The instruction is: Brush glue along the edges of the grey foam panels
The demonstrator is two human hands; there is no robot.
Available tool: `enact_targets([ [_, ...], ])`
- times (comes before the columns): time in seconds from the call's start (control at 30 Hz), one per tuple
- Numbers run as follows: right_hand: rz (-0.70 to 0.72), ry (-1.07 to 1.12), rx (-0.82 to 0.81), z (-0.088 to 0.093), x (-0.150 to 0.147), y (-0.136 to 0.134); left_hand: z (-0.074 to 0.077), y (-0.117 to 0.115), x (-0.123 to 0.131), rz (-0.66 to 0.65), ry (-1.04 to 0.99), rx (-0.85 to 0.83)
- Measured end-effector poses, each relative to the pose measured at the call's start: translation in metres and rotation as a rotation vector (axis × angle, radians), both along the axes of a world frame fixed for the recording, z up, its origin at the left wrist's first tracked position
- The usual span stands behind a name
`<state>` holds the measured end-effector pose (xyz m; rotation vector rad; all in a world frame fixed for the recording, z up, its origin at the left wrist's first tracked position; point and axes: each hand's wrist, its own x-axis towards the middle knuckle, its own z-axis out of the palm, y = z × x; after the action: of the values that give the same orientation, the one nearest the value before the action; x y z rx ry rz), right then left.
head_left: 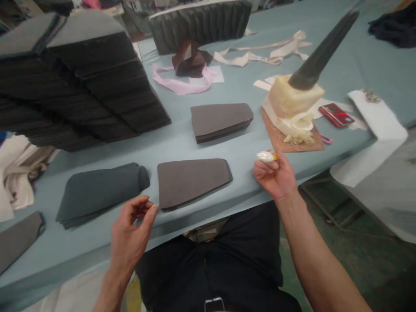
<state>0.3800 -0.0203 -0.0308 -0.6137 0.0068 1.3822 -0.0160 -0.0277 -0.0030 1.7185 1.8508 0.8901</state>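
My right hand (pixel 273 173) is closed around a small object with a shiny whitish end (pixel 265 156) and a bit of yellow; its exact kind I cannot make out. It is raised at the table's front edge. My left hand (pixel 134 225) has half-curled fingers, with a gap between thumb and forefinger and nothing visible in it. Its thumb tip is close to the corner of a short stack of grey-brown tapered pieces (pixel 193 182); whether they touch I cannot tell. Left of that lies a pile of dark green tapered pieces (pixel 100 190). Behind sits another grey-brown stack (pixel 221 117).
A tall stack of dark slabs (pixel 107 82) rises at the back left. At right, a yellowish block (pixel 292 97) bears a dark tapered shaft (pixel 321 54), beside a red device (pixel 336 115). Pink (pixel 182 86) and cream strips (pixel 240 58) lie behind. White paper (pixel 377 115) hangs over the edge.
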Motion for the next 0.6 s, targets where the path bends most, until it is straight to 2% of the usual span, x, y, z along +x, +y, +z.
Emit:
enact_targets([
  [0.1, 0.013, -0.061, -0.025, 0.001, 0.0, -0.003, -0.004, -0.01, -0.001, 0.01, 0.011, 0.021],
  [0.2, 0.001, -0.147, -0.056, 0.0, 0.001, -0.004, 0.003, -0.01, -0.014, 0.04, 0.079, 0.07],
  [0.33, 0.018, -0.43, -0.074, -0.008, 0.009, 0.001, 0.018, 0.016, -0.052, 0.08, 0.256, 0.161],
  [0.4, 0.045, -0.572, -0.074, -0.012, 0.013, 0.005, 0.021, 0.036, -0.072, -0.001, 0.464, 0.212],
  [0.47, 0.067, -0.652, -0.089, -0.012, 0.015, 0.007, 0.019, 0.053, -0.087, -0.103, 0.575, 0.213],
  [0.6, 0.064, -0.699, -0.133, -0.007, 0.013, 0.007, 0.008, 0.066, -0.095, -0.132, 0.575, 0.204],
])
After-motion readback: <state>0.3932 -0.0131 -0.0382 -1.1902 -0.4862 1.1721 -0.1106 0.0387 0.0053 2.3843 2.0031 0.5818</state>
